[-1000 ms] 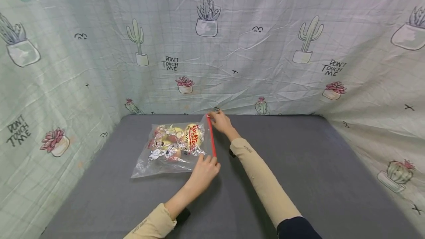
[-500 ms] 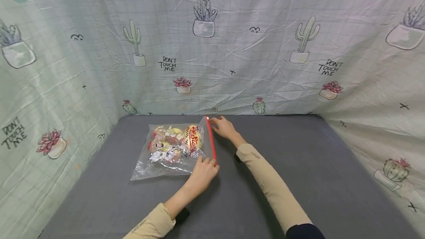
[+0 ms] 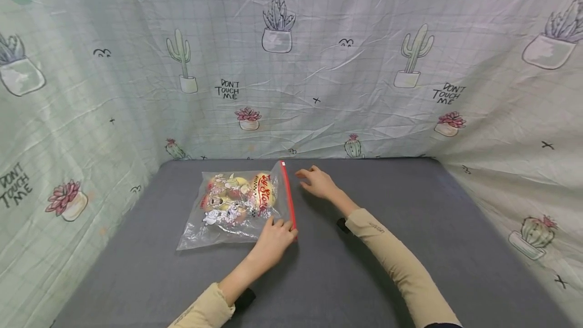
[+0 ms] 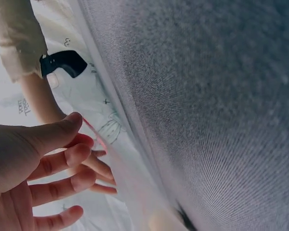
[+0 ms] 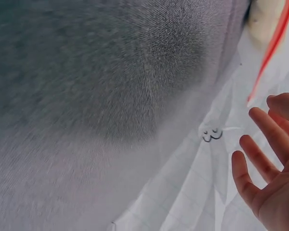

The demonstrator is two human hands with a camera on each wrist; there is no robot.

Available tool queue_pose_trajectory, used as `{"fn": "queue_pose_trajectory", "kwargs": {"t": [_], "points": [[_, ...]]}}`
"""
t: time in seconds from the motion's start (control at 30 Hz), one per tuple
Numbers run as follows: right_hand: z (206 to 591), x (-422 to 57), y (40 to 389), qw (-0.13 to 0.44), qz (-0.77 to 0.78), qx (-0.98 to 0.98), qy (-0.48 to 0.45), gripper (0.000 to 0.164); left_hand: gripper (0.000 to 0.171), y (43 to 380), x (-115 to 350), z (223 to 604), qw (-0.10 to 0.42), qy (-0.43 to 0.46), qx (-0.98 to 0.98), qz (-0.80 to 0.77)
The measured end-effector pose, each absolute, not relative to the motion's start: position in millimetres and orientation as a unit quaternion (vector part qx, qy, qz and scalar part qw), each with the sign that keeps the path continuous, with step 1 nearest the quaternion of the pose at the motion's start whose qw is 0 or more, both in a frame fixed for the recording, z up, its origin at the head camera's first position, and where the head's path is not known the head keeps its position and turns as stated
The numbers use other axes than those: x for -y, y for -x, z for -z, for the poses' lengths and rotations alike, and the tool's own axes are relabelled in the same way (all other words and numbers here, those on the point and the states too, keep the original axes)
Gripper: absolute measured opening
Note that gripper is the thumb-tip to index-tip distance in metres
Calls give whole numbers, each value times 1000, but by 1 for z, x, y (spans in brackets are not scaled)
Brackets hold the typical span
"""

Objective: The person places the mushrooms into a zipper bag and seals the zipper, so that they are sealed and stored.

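A clear zip bag (image 3: 193,227) printed with cartoon figures and red lettering lies on the grey table, several round yellow and reddish things inside it. Its red zip strip (image 3: 289,194) runs along the right side, with a small white piece at the far end. My left hand (image 3: 275,237) pinches the near end of that strip between thumb and forefinger; in the left wrist view the other fingers are spread loosely. Just right of the strip's far end, my right hand (image 3: 319,183) is apart from the bag, its fingers relaxed and holding nothing, as the right wrist view also shows.
The grey table (image 3: 391,206) reaches back to a pale cloth curtain (image 3: 319,65) printed with cacti and potted plants, which also hangs along the left and right sides. Dark devices (image 3: 245,298) are worn under both wrists.
My right hand has let go of the strip's far end and moved right and toward me. My left hand keeps its pinch on the near end, and the bag has hardly shifted.
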State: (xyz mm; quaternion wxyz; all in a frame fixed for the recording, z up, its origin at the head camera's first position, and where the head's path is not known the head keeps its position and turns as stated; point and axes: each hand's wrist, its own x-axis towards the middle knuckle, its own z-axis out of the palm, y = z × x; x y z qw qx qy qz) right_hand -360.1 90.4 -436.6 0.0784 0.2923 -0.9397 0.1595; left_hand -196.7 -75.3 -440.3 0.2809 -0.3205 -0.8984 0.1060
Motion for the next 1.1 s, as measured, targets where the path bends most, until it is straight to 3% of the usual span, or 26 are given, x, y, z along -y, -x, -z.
{"fn": "queue_pose_trajectory", "kwargs": {"t": [0.83, 1.1], "points": [[430, -149, 288, 118, -196, 937, -265, 32, 8, 174, 132, 424, 283, 343, 891, 91], [439, -172, 264, 138, -180, 939, -259, 35, 18, 169, 166, 430, 288, 321, 896, 109]]}}
